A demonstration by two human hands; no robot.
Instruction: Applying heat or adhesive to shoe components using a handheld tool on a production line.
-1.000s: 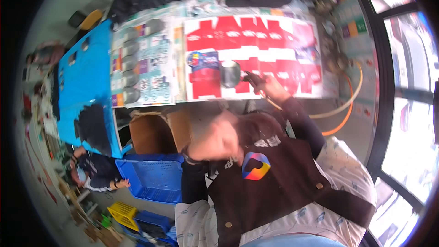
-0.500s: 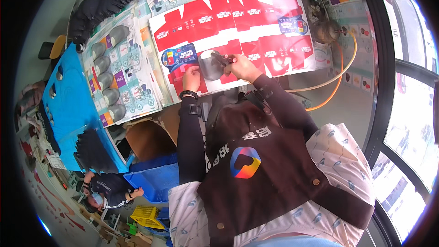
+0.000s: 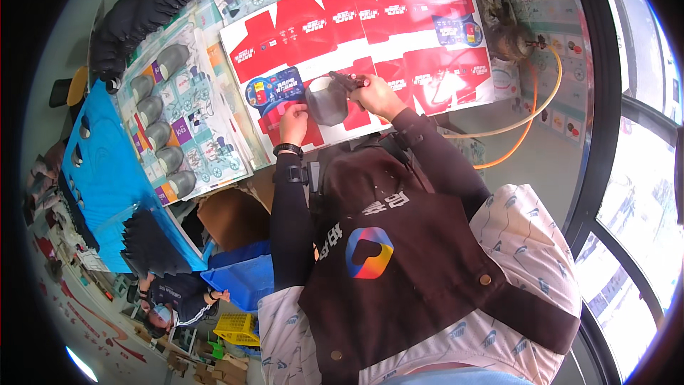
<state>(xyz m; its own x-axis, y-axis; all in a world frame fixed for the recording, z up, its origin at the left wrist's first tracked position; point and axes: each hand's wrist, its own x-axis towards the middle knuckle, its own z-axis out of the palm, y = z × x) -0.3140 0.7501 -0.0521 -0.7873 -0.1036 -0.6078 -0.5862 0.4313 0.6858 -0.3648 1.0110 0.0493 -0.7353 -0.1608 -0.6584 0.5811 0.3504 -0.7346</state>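
A grey, rounded pad lies on a printed red-and-white sheet, with a pale patch at its far left. My left hand pinches the pad's left edge between closed fingers. In my right hand is a dark spray gun, gripped with wrapped fingers. Its front end reaches over the far edge of the pad. Part of the gun is hidden by my fingers.
Several similar grey pads lie in a column at the left. Dark stacked pieces lie beyond them. Yellow and orange hoses curve from a metal pot at right. Lower left, a person is beside a blue crate.
The spray gun has moved from the pad's upper right toward its far edge. My left hand stays at the pad's left edge. The whole view has shifted slightly.
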